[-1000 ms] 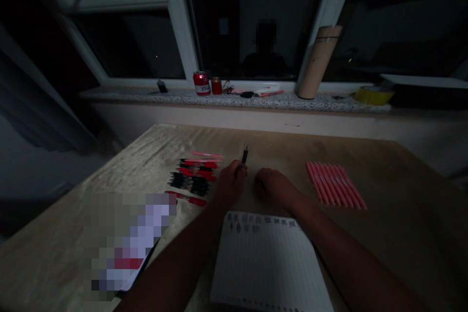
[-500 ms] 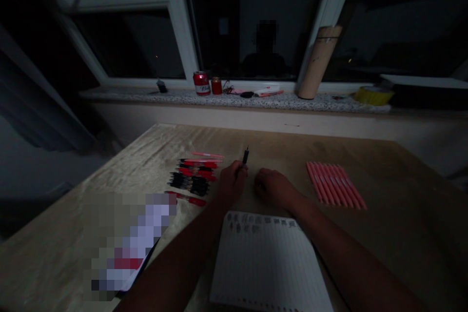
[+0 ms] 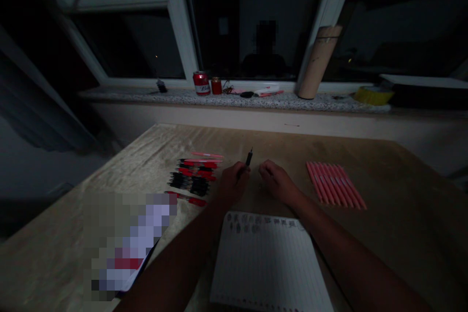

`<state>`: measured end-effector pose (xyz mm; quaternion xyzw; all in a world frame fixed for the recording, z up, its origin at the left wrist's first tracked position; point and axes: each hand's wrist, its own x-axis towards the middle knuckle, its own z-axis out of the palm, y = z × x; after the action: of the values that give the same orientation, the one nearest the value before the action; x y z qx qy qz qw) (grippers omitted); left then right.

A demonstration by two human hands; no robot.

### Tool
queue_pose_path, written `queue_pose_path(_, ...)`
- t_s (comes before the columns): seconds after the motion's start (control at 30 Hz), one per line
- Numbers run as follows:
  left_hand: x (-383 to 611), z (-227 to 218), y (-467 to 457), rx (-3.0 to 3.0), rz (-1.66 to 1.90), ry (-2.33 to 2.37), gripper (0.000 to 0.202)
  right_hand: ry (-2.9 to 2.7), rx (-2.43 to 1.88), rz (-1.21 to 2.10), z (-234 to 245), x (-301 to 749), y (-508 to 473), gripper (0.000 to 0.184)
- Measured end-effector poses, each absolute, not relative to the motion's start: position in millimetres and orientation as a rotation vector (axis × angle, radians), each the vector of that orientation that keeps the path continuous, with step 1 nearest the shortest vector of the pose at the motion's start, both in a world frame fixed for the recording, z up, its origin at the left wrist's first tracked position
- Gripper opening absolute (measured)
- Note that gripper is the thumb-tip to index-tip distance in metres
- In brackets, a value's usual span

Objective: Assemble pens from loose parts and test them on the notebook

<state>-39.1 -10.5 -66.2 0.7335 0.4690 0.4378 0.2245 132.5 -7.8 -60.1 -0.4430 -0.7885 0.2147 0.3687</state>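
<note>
A dark pen (image 3: 249,158) points up and away from my left hand (image 3: 234,183), whose fingers are wrapped round its lower part. Just to the right, my right hand (image 3: 276,180) is closed with its fingers curled. Whatever it may hold is too small and dark to name. A tiny pale speck (image 3: 260,186) shows below its fingertips, and I cannot tell if it is held or lies on the table. Below both hands lies a lined notebook (image 3: 268,263) with dark scribbles in rows along its top.
Black and red pens (image 3: 192,178) lie in a stack on the left, pink pens (image 3: 206,155) at its far end. A row of pink pens (image 3: 335,185) lies right. A blurred-out flat object (image 3: 146,234) is at front left. A can (image 3: 202,84) stands on the windowsill (image 3: 175,96).
The pen in my left hand has shifted slightly right. My right hand has turned and moved a little right and away, its fingers still curled.
</note>
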Motion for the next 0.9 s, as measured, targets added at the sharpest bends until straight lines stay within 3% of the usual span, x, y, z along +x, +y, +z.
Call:
queue_pose_path(0.33, -33.5, -62.1, -14.8, 2.3, 1.033, 1.281, 0.016, -1.654, -1.086, 0.597, -39.8, 145.6, -6.5, 0.037)
queue_pose_path(0.9, -33.5, -66.5, -15.0, 2.387, 0.973, 1.186, 0.016, -1.528, -1.056, 0.564, -42.5, 151.7, -3.5, 0.036)
